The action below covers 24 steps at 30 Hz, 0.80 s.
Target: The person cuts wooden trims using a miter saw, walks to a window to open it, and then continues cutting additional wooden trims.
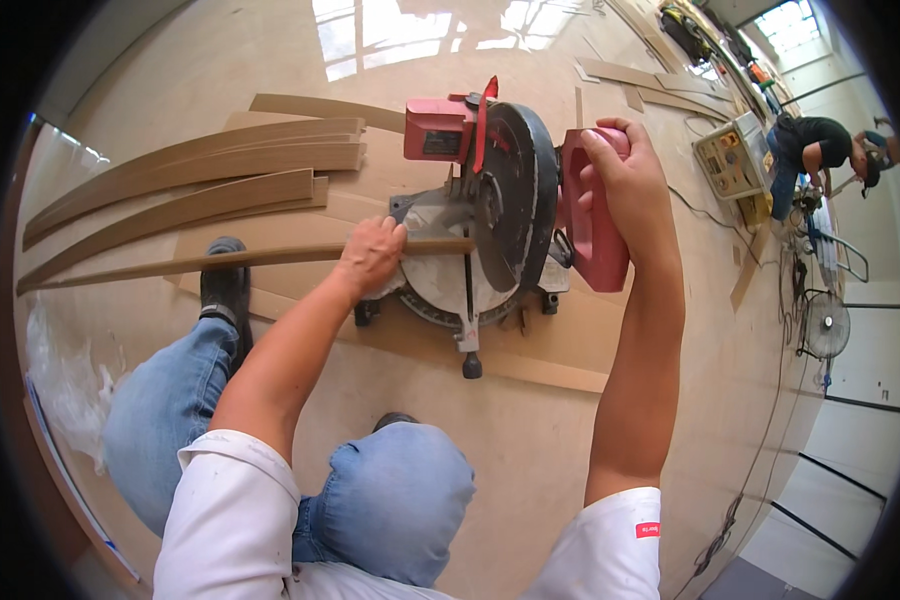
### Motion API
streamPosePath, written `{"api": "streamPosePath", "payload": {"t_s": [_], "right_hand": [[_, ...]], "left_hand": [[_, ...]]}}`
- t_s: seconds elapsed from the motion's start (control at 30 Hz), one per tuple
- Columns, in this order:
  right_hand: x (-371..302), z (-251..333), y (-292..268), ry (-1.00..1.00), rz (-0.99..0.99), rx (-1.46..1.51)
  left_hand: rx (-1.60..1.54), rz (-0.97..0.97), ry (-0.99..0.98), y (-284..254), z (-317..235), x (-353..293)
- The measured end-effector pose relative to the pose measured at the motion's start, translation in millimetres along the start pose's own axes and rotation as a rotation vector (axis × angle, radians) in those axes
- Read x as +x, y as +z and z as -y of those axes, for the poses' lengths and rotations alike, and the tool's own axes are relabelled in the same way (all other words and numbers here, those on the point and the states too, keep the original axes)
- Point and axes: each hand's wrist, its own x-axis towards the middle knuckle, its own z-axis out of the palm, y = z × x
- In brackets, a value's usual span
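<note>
A miter saw [515, 180] with a red motor housing, dark round blade guard and pale turntable stands on the floor in front of me. My right hand [625, 175] is closed around its red handle [602, 250]. A long, narrow brown wood strip [290, 256] lies across the saw base, running out to the left. Its right end reaches the slot beside the blade. With fingers closed over the strip, my left hand [373, 255] presses it near the fence, left of the blade. The blade's lower edge is partly hidden by the guard.
Several brown planks [210, 165] lie stacked at the left, above cardboard sheets [540, 335] under the saw. My shoe [224, 280] is beside the strip. Clear plastic wrap [65, 390] lies far left. At right are a co-worker [815, 150], a table saw [732, 160], a fan [827, 325] and cables.
</note>
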Motion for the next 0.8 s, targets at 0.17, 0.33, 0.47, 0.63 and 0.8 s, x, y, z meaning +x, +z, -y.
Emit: {"api": "streamPosePath", "payload": {"t_s": [0.17, 0.33, 0.47, 0.63, 0.8], "right_hand": [[-14, 4, 3, 0.027, -0.011, 0.065], [-24, -8, 3, 0.008, -0.042, 0.086], [-43, -17, 8, 0.016, -0.069, 0.128], [-70, -30, 18, 0.009, -0.132, 0.163], [-99, -54, 27, -0.016, -0.156, 0.179]], "left_hand": [[-0.010, 0.001, 0.001, 1, 1, -1], [-0.018, 0.001, 0.004, -3, 0, 2], [-0.042, 0.004, -0.005, -3, 1, 0], [-0.054, -0.007, -0.009, -2, 2, -1], [-0.075, 0.013, -0.005, -1, 3, -1]]}}
